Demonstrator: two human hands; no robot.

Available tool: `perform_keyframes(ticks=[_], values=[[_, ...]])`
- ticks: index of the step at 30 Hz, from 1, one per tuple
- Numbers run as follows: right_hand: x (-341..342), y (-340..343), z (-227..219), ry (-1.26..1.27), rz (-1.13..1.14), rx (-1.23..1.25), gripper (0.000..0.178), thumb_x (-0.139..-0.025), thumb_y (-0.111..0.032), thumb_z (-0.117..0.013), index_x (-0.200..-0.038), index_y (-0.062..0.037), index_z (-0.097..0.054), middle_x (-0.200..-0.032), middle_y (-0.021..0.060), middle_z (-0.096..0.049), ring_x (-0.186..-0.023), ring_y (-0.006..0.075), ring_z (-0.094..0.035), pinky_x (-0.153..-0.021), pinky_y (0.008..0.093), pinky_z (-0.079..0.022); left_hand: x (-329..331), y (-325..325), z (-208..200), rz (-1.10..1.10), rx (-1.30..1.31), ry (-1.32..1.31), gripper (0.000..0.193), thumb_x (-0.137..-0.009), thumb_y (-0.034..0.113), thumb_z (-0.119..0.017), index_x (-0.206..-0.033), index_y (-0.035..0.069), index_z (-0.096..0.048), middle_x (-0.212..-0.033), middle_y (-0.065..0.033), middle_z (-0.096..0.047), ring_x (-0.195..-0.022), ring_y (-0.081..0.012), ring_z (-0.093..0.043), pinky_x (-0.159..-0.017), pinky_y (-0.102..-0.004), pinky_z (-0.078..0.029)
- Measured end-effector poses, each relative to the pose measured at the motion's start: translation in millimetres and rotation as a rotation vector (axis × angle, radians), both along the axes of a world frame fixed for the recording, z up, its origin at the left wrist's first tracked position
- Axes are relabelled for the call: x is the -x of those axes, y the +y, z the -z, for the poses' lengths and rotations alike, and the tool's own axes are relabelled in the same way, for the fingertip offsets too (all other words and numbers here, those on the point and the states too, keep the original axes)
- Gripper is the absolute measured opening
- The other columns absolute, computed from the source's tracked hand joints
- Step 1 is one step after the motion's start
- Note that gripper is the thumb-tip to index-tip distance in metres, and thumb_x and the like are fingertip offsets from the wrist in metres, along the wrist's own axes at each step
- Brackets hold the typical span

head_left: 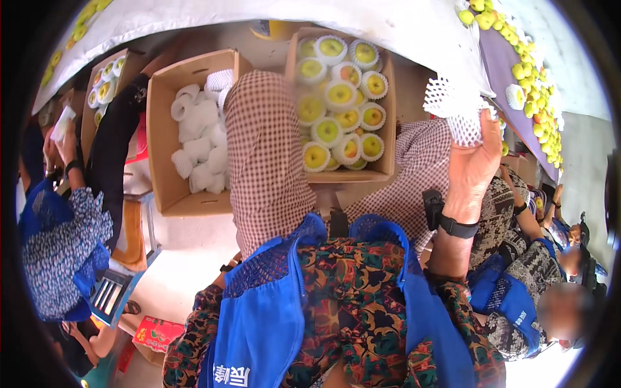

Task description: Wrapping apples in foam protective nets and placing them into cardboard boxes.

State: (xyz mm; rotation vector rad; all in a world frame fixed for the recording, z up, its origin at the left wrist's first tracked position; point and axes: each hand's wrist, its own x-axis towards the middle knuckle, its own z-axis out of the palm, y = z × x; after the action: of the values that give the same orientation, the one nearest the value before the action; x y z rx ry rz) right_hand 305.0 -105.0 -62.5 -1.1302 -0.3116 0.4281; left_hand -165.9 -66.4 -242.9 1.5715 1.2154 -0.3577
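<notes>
My right hand is raised at the right, beside the white table edge. Its fingers are closed on a white foam fruit net, whose loose mesh spreads out to the left; whether a fruit sits inside cannot be made out. Of my left arm only the banded wrist shows, low beside my left knee, and its fingers are hidden behind the leg. Between my knees stands a cardboard box of green-yellow apples, each in a white foam net. To its left another cardboard box holds loose white foam nets.
A white-covered table runs across the front, with many bare apples on its purple cloth at the right. Co-workers in blue vests sit on both sides; the left one's hands hold something white. A red box lies at lower left.
</notes>
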Motion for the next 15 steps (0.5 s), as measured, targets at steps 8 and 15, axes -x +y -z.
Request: perform_keyframes(ticks=[8,15], values=[[-57.7,67.5,-1.8,-0.219,0.06,-0.025,0.018,-0.095,-0.006,-0.054,-0.107,0.0048,-0.062,-0.106,0.012,-0.067,-0.101,0.0243,-0.065,-0.091,0.0393,-0.051,-8.0,14.2,-12.4,0.056,-0.021,0.123,0.031,-0.088,0.025,-0.056,-0.098,-0.002,-0.069,-0.102,-0.0255,-0.068,-0.095,-0.0407,-0.065,-0.083,-0.0424,-0.052],[-98.0,96.3,10.3,-0.155,-0.048,-0.063,0.02,-0.092,-0.008,-0.058,-0.107,0.0043,-0.064,-0.105,0.0136,-0.069,-0.102,0.0283,-0.066,-0.094,0.0441,-0.051,-34.7,31.6,-18.1,0.078,0.003,0.125,0.031,-0.088,0.025,-0.056,-0.097,-0.002,-0.069,-0.101,-0.0252,-0.068,-0.095,-0.0407,-0.065,-0.082,-0.0426,-0.052]])
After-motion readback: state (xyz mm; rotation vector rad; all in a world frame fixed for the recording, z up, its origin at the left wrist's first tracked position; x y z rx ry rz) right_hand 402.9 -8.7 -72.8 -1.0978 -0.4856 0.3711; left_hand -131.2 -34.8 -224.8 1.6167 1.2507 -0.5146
